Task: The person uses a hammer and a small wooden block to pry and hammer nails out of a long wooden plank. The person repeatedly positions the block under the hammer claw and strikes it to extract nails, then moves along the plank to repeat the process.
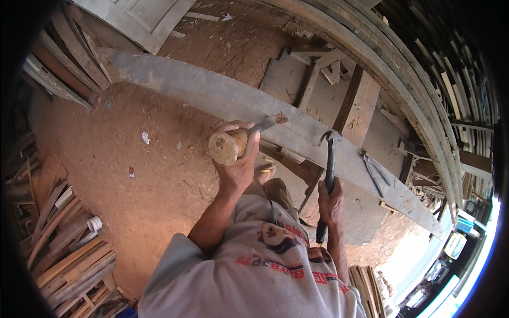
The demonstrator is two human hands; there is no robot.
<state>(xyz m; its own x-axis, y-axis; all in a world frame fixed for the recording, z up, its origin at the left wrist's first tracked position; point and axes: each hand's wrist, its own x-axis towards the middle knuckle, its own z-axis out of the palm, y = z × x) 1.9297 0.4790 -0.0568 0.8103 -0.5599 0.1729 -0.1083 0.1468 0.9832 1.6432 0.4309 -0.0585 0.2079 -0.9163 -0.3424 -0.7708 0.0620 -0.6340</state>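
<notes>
My left hand (237, 172) is wrapped around the thick round wooden handle of a chisel (223, 149). Its butt end faces up and the metal blade points to the right, over a long grey plank (207, 90). The tip is at a small brown, rough cut spot (280, 118) on the plank; whether it touches cannot be told. In my right hand (331, 200) is a claw hammer (330, 161), gripped by its dark handle. The hammer's head points away from me, above or against the plank, right of the chisel.
Pincers (377, 175) with dark handles lie on the plank to the right. Beyond it are wooden frame pieces (334, 66) and long stacked boards (424, 100). Timber offcuts (74, 265) with a white cup-like container (94, 223) are piled at left. A pale panel (138, 18) stands far left.
</notes>
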